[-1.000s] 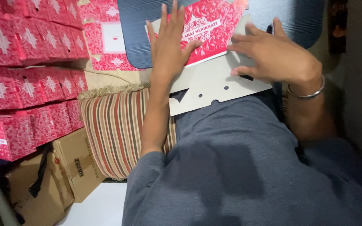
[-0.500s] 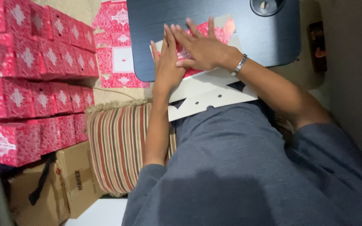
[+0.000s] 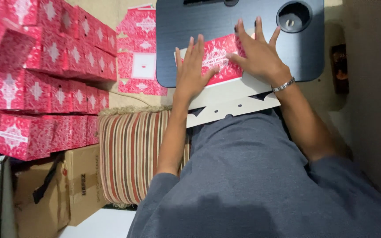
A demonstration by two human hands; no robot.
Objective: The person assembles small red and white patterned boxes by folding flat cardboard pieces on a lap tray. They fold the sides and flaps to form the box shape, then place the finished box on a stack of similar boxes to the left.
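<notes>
Left hand: the left hand (image 3: 193,70) lies flat and open, fingers spread, palm down on the left part of the red patterned carton blank (image 3: 219,59); it grips nothing, only presses.
Right hand: the right hand (image 3: 259,55) is also open and flat, fingers fanned toward the far edge, pressing the right part of the same blank; a metal bracelet (image 3: 284,84) sits on the wrist.
Carton blank: it lies flat on the near half of the dark tabletop (image 3: 239,22), its white unprinted flaps (image 3: 232,103) overhanging the near edge toward the person's lap.
What changed: half a second ago the right hand lay crossed over the left; now the two hands rest side by side, apart. A second ago the blank looked tilted and held off the surface.
Meaning: judging by this, the card is being flattened or creased along a fold.
Hidden: the hands cover most of the print and any fold line, so I cannot tell whether a crease is formed.
Surroundings: stacked red boxes (image 3: 45,83) at left, another flat red blank (image 3: 140,57) on the floor, a striped cushion (image 3: 131,154), brown cardboard boxes (image 3: 73,185) cut off at the near-left corner.
</notes>
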